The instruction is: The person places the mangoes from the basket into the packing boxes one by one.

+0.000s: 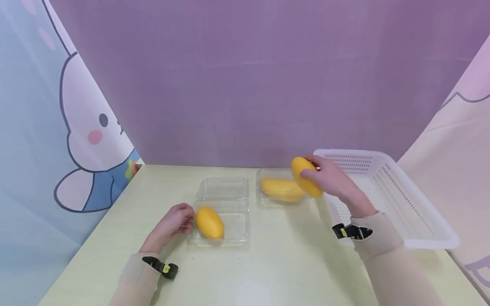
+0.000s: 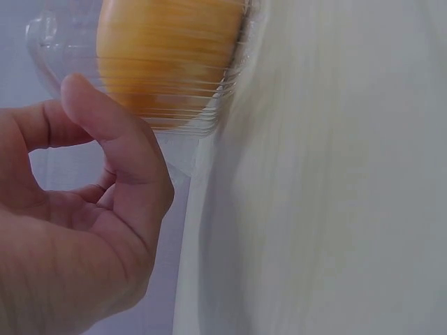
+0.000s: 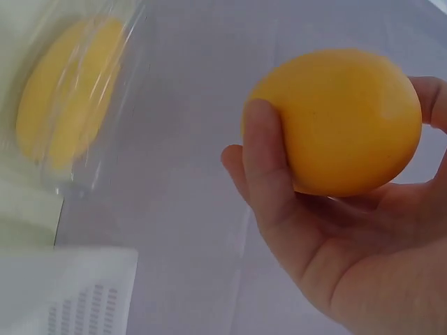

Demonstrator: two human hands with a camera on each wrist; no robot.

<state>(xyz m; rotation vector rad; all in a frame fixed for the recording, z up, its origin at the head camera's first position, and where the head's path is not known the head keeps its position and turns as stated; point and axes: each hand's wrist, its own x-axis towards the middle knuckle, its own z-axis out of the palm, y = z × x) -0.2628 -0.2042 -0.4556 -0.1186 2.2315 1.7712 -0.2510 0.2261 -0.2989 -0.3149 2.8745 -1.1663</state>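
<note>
My right hand (image 1: pixel 331 178) holds a smooth yellow mango (image 1: pixel 304 176) raised above the table, thumb and fingers curled round it. In the right wrist view, the same mango (image 3: pixel 342 122) sits between the thumb and fingers. Beside the left edge of an open clear plastic box (image 1: pixel 237 225) is my left hand (image 1: pixel 176 221), its fingers loosely bent with nothing seen between them. One mango (image 1: pixel 209 223) lies inside that box; the left wrist view has this mango (image 2: pixel 164 56) behind the ribbed plastic wall. Whether the left fingertips touch the box is unclear.
Behind, a second clear box (image 1: pixel 268 203) contains yellow fruit (image 1: pixel 281 190), partly covered by the raised mango. A white slotted basket (image 1: pixel 417 204) stands at the right, partly under my right forearm. The pale table (image 1: pixel 245 280) meets a purple cloth backdrop (image 1: pixel 229 85).
</note>
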